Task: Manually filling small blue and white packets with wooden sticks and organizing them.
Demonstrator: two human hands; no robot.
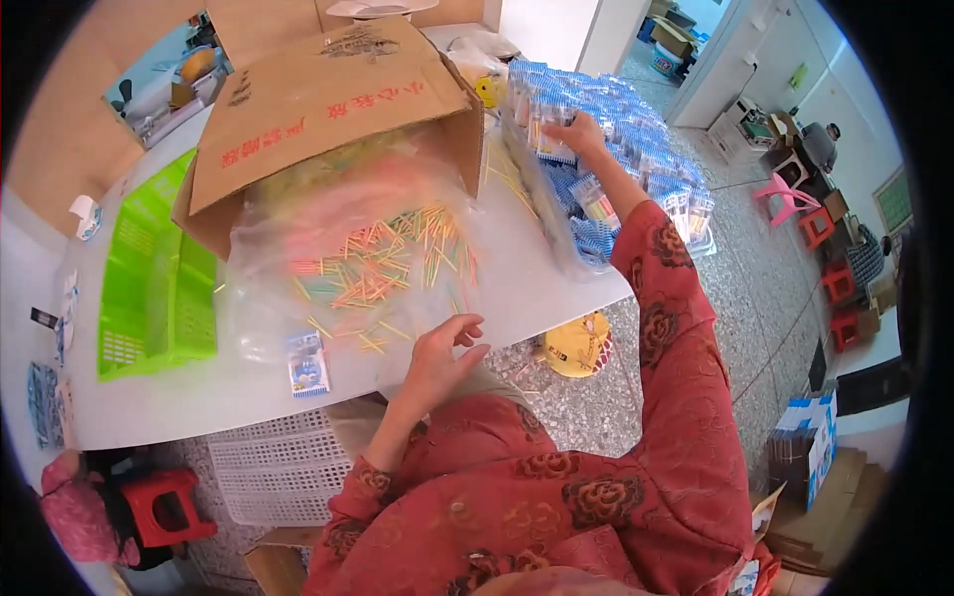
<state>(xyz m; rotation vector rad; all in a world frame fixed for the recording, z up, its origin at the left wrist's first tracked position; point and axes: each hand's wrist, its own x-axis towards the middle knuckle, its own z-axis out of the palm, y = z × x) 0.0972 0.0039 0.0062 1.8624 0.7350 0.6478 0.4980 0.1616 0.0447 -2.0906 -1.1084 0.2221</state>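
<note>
My right hand (578, 134) reaches far out over a heap of blue-and-white packets (636, 129), its fingers closed on a small packet (553, 144) at the heap's left side. The packets fill a clear plastic tub (556, 233) on the table's right. Close to the table's front edge, my left hand (445, 356) is raised with curved fingers apart and nothing in it. Beyond it, thin pink, yellow and green sticks (397, 253) spill from a clear plastic bag (253, 298) inside a tilted cardboard box (328, 99). One single packet (308, 365) lies left of my left hand.
A bright green plastic basket (159, 268) stands at the left of the white table (199, 402). Below the table are a white crate (278, 467) and a red stool (167, 507). A yellow round item (576, 345) sits beyond the table's front edge; more stools (817, 228) line the right.
</note>
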